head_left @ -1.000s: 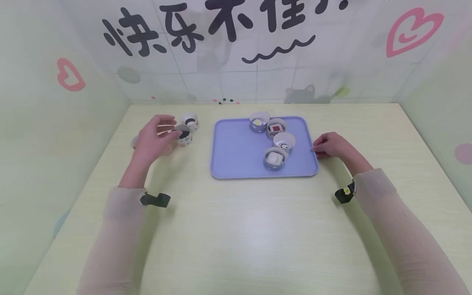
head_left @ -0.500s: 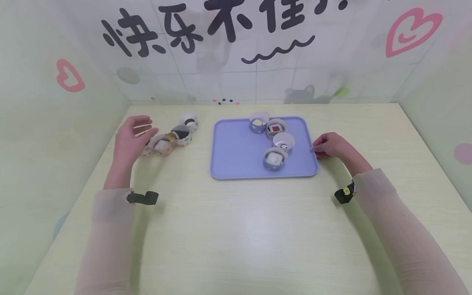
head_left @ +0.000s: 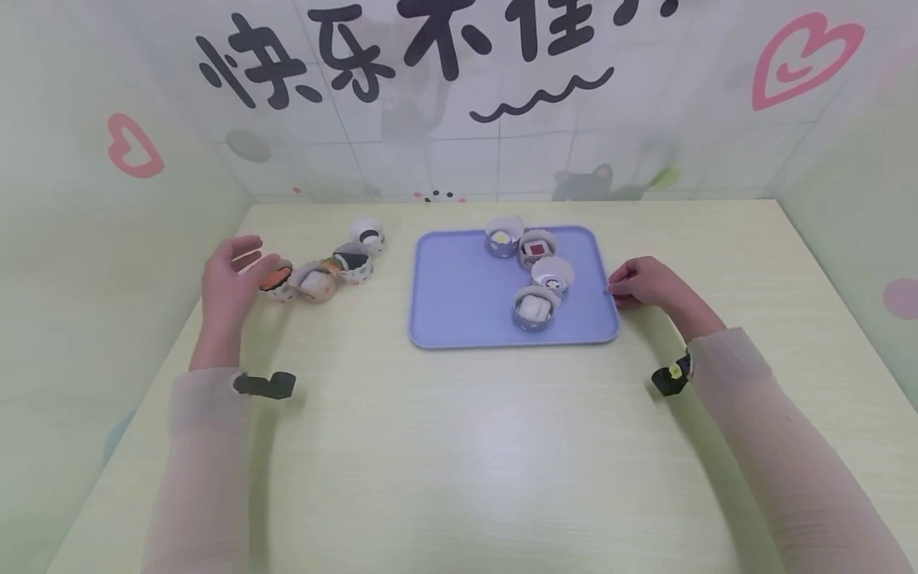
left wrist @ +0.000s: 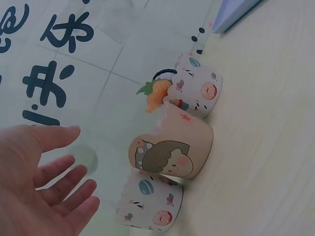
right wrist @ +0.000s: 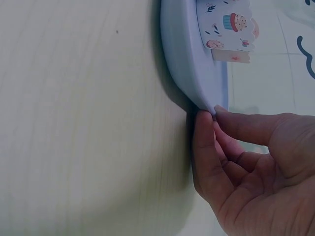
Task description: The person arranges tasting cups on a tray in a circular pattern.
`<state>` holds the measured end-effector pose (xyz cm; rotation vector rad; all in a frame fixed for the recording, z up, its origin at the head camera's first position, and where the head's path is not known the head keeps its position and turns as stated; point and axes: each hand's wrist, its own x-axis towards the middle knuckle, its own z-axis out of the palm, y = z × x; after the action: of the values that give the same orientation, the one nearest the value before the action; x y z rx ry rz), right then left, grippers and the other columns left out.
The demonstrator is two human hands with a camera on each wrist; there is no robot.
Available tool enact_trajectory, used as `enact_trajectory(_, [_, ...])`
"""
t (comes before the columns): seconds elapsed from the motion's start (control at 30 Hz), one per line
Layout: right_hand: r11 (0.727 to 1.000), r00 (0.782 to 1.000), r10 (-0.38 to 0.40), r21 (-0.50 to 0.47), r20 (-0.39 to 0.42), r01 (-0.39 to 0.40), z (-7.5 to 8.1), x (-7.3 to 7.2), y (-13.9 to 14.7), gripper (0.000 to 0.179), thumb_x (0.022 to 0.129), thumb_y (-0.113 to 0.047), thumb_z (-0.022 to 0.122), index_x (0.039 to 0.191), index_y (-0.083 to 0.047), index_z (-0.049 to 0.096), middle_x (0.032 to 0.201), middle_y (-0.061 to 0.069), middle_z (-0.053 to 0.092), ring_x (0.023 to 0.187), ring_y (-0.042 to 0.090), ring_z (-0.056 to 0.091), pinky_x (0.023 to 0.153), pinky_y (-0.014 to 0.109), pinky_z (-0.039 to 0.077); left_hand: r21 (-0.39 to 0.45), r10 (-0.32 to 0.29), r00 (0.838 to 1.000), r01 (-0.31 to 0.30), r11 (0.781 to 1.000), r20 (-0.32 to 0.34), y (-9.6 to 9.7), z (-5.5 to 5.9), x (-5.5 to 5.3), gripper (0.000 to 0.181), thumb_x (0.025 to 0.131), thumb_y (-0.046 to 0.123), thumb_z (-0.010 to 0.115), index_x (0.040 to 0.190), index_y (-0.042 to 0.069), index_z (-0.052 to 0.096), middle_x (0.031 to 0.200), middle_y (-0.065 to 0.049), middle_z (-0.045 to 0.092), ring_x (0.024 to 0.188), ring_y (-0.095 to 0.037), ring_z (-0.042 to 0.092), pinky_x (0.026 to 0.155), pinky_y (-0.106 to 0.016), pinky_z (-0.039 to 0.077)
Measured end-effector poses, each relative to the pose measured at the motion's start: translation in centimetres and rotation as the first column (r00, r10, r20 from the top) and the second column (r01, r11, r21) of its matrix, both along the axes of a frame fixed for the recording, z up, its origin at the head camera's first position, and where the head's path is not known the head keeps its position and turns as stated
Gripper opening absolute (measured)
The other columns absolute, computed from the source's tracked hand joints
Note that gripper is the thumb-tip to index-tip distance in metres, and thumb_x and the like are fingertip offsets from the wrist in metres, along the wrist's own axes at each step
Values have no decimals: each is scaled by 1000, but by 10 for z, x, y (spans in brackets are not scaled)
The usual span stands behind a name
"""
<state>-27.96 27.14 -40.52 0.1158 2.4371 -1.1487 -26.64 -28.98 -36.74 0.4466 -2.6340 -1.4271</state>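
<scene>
At the far left of the table my left hand point(head_left: 228, 283) has its fingers spread and holds nothing. Its thumb tip overlaps the edge of a patterned paper cup point(head_left: 283, 292) with an orange and black filling. In the left wrist view, a gap shows between the fingers and the patterned cup point(left wrist: 152, 201). Beside that cup stands a peach paper cup point(head_left: 320, 292) with a pale filling. My right hand point(head_left: 649, 283) pinches the right rim of a blue tray point(head_left: 459, 295) between thumb and forefinger, as the right wrist view shows.
Farther back on the left stand a dark-filled cup point(head_left: 355, 269) and a white-filled cup point(head_left: 369, 239), with an orange piece point(head_left: 331, 265) close by. Several filled paper cups, including one with a white filling point(head_left: 534, 308), sit on the tray's right half. A printed wall point(head_left: 459, 171) borders the table's back.
My left hand has moved left, from the dark-filled cup to beside the orange-filled one, uncovering the peach cup. My right hand keeps its place on the tray rim.
</scene>
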Motion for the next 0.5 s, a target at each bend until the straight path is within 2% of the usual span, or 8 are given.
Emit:
enact_trajectory(0.2, [1000, 1000, -1, -3, 9, 1, 0, -1, -1, 28, 97, -7, 60, 115, 13, 51, 82, 1, 60, 66, 1, 59, 63, 16, 54, 28, 41, 998, -42, 999, 41, -8, -9, 0, 72, 94, 49, 63, 152, 17, 38, 160, -4, 38, 149, -21, 35, 120, -40, 36])
enact_trajectory(0.4, [1000, 1000, -1, 2, 17, 1, 1, 0, -1, 28, 98, -8, 61, 115, 13, 51, 83, 2, 60, 66, 2, 59, 64, 17, 54, 70, 59, 996, -64, 996, 61, -15, -18, -2, 80, 89, 53, 68, 153, 18, 36, 162, -1, 33, 151, -18, 30, 123, -38, 32])
enact_trajectory(0.5, [1000, 1000, -1, -2, 18, 1, 1, 0, -1, 28, 98, -7, 60, 115, 13, 51, 82, 1, 60, 66, 2, 59, 63, 17, 54, 80, 57, 996, -63, 995, 74, -18, -23, -3, 81, 90, 55, 66, 155, 18, 33, 164, 0, 31, 152, -20, 28, 124, -39, 29])
